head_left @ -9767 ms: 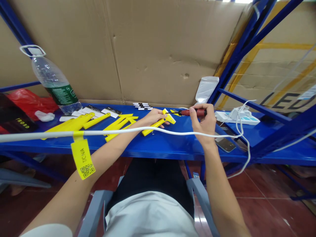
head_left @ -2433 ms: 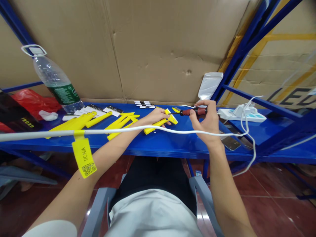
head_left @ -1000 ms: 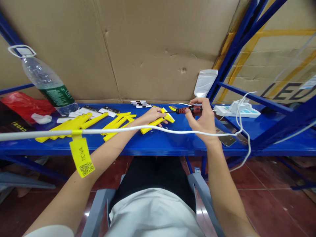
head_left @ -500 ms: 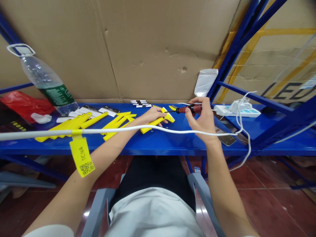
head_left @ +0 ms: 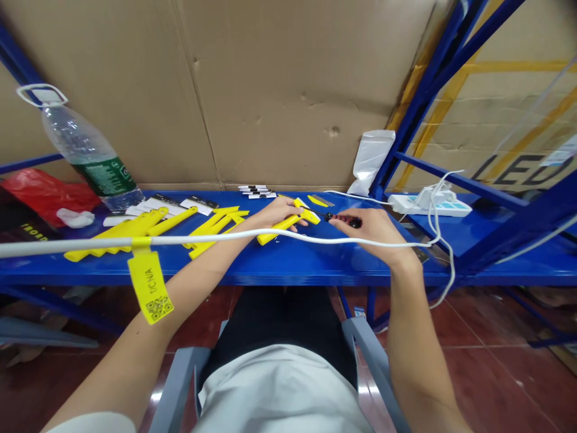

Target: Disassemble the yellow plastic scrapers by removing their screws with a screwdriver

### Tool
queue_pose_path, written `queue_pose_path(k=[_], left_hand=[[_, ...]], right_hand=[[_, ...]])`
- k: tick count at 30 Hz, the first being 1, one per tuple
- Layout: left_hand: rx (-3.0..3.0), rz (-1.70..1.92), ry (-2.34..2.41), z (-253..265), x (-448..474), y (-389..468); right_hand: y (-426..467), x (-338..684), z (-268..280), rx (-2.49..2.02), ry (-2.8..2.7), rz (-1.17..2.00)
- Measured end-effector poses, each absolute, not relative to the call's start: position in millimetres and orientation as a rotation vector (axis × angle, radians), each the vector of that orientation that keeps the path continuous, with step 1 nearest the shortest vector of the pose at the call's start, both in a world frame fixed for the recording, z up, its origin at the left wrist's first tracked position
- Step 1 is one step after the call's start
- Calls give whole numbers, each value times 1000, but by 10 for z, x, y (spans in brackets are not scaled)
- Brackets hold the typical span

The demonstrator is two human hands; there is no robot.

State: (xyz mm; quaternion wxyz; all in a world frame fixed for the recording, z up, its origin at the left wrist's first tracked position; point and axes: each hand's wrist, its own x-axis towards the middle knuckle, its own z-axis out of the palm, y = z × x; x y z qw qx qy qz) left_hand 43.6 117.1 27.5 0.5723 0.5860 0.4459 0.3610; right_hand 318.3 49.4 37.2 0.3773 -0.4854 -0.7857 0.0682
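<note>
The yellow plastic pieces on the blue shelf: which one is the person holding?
The T-shaped yellow piece under the left hand, right beside the screwdriver. The other yellow pieces lie untouched further left.

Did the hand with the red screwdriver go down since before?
Yes. The right hand dropped with the screwdriver onto the blue shelf, away from the white pouch.

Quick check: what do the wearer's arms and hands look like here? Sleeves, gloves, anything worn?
Both arms are bare from the upper arm down. The left hand and right hand wear no gloves, and no watch, ring or wristband shows. A short white sleeve edge covers the left upper arm; the right sleeve is out of frame.
</note>
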Motion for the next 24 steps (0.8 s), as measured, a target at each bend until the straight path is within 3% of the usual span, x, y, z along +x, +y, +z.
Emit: queue_pose_path(k=[7, 15, 24], left_hand=[[1381, 810, 1044, 265, 374, 1224], [1326, 870, 994, 226, 393, 1276], [1168, 1104, 804, 356, 366, 1273]], right_hand=[[394, 3655, 473, -1389, -1837, -96], [-65, 4396, 147, -1476, -1814, -129], [-20, 4258, 138, -1708, -1820, 0]])
